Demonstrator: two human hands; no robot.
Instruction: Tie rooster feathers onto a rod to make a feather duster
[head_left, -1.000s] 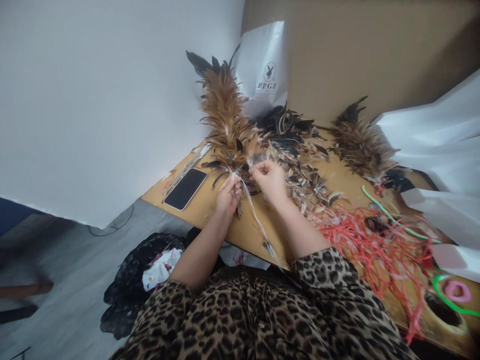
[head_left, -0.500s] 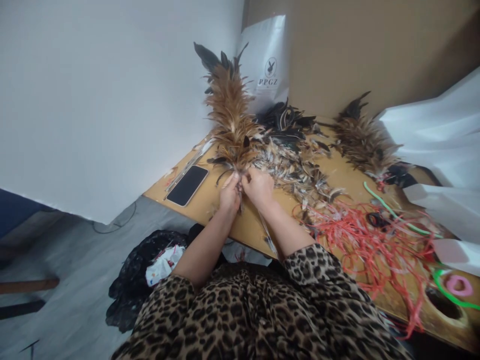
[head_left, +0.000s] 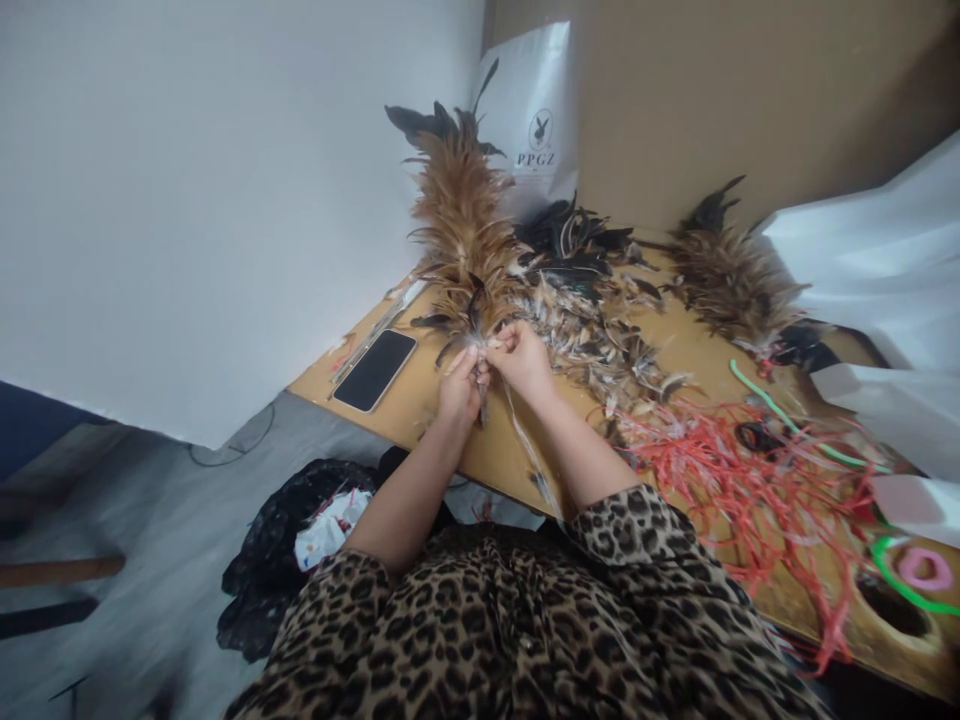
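A feather duster (head_left: 461,215) of brown feathers with dark tips stands out in front of me, its bound base toward me. My left hand (head_left: 461,390) is closed around that base. Pressed close beside it, my right hand (head_left: 523,362) has thumb and forefinger pinched at the binding. A thin white string (head_left: 523,440) trails from between my hands down toward my lap; its upper end is hidden by the fingers. Loose pale and brown feathers (head_left: 592,345) lie just right of my hands, with long black feathers (head_left: 566,245) behind them.
A phone (head_left: 375,370) lies left on the wooden table (head_left: 420,425). At right are tangled red strips (head_left: 735,490), a green strip (head_left: 780,412) and another feather duster (head_left: 739,275). A white bag (head_left: 536,130) stands behind; a black plastic bag (head_left: 262,570) sits on the floor.
My right fingers have shifted slightly up at the binding, and more of the white string shows below. The duster's dark top has dipped a little. My left hand keeps its grip.
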